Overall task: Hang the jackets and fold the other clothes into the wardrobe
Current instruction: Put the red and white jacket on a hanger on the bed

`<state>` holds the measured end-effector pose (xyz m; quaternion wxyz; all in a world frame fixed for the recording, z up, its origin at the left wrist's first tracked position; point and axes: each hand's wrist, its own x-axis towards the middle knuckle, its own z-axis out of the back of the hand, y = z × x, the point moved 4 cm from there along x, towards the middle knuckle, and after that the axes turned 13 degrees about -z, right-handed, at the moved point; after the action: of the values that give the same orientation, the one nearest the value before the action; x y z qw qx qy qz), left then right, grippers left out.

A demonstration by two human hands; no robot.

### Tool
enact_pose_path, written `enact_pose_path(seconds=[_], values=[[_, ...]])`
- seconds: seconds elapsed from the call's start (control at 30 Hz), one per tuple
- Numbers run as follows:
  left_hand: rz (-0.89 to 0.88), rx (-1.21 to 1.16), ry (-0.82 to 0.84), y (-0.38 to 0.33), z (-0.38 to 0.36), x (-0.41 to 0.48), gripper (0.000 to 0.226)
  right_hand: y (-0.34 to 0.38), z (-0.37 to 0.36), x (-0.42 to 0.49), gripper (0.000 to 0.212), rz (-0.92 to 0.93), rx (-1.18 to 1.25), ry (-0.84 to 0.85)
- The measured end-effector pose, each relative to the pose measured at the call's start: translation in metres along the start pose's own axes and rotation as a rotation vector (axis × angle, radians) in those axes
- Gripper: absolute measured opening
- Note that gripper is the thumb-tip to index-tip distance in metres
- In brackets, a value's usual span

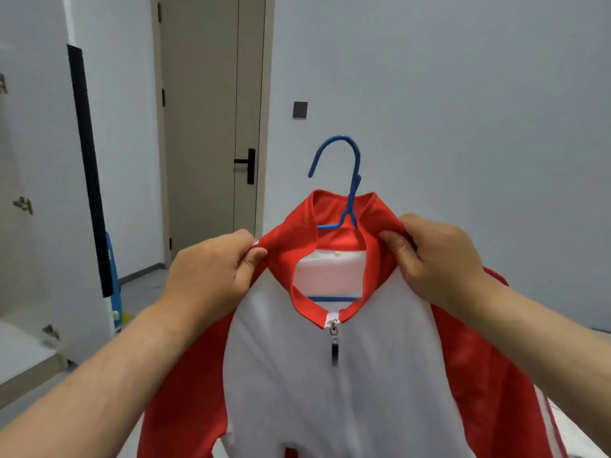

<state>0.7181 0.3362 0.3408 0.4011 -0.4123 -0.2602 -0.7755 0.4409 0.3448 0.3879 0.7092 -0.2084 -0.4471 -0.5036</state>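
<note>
Red/white zip jacket (330, 375) held up mid-air, already on blue hanger (350, 180), zip closed. L hand (211, 269) pinching left shoulder, R hand (436, 259) pinching collar side, both clamped on fabric. Left: hook onto rail in wardrobe (39, 226), then other clothes, none in view.

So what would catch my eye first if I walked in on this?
The red and white jacket filling the lower middle, zipped to the collar and held up before the camera. A blue hanger sits inside it, its hook rising above the collar against the grey wall. The left hand and right hand pinch the red fabric on either side of the collar.
</note>
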Motion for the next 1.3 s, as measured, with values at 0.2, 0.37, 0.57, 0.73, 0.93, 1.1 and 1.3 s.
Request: enact_pose_path(seconds=[0.2, 0.37, 0.57, 0.73, 0.93, 1.1, 1.3], values=[[0.033, 0.165, -0.121, 0.121, 0.010, 0.032, 0.046, 0.052, -0.093, 0.101, 0.038, 0.093, 0.072, 0.010], [0.096, 0.329, -0.252, 0.215, 0.006, 0.029, 0.034, 0.094, -0.191, 0.162, 0.043, 0.182, 0.156, -0.101], [0.199, 0.361, -0.085, 0.300, -0.044, 0.002, 0.039, 0.104, -0.329, 0.169, 0.034, 0.128, 0.234, 0.023], [0.276, 0.257, 0.084, 0.376, -0.058, -0.005, 0.043, 0.134, -0.407, 0.191, 0.040, 0.081, 0.206, 0.188], [0.412, 0.212, 0.152, 0.462, -0.008, 0.001, 0.038, 0.212, -0.444, 0.251, 0.029, 0.120, 0.237, 0.378], [0.473, 0.226, 0.160, 0.514, 0.065, 0.017, 0.035, 0.291, -0.445, 0.305, 0.042, 0.104, 0.270, 0.544], [0.668, 0.255, 0.144, 0.543, 0.141, 0.039, 0.046, 0.367, -0.444, 0.360, 0.029, 0.164, 0.300, 0.668]])
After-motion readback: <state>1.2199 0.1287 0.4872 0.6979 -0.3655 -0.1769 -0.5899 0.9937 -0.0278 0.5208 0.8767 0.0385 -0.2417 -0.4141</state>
